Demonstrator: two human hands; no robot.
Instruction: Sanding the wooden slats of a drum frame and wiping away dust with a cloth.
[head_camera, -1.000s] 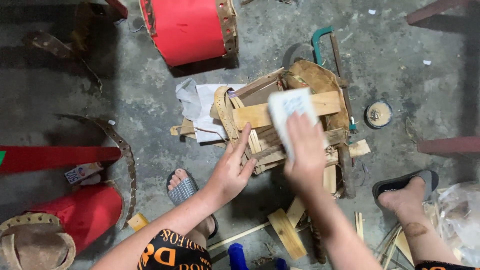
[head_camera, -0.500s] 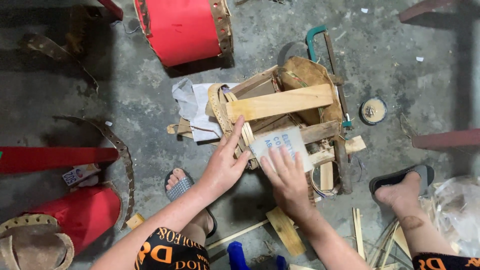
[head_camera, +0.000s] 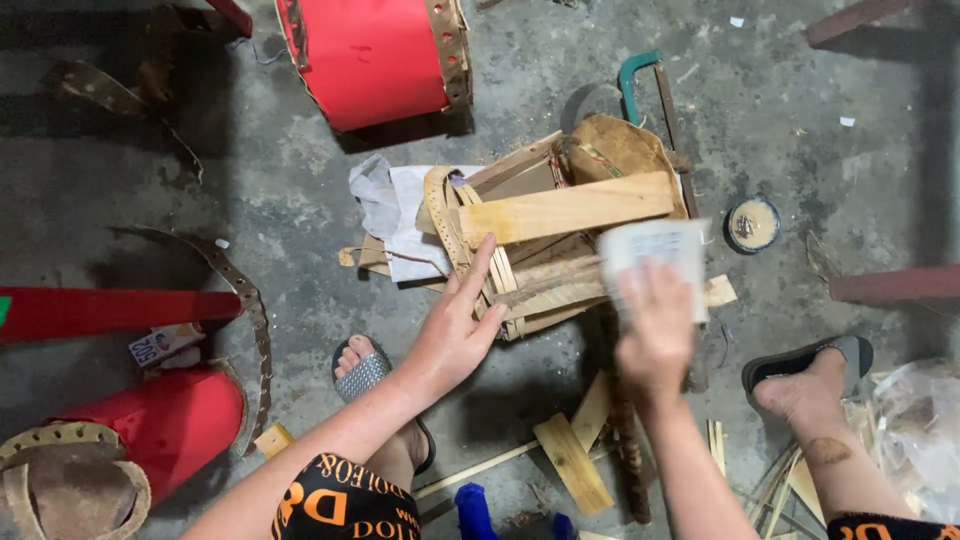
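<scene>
Fingers of left hand (head_camera: 455, 335): spread flat, touching wooden frame (head_camera: 540, 240). Fingers of right hand (head_camera: 655, 330): pressed on white sanding sheet (head_camera: 655, 250), blurred, over frame. Concrete floor (head_camera: 250, 200) beneath.

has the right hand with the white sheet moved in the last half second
Yes. The right hand with the white sheet has slid rightward along the wooden slats, away from the left hand.

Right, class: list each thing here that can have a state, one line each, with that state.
left hand: open, fingers spread, pressing the wooden strips
right hand: blurred, pressing a sheet of sandpaper on the strips
red drum: lying on its side
hacksaw: flat on the floor, untouched
small round tin: open
</scene>
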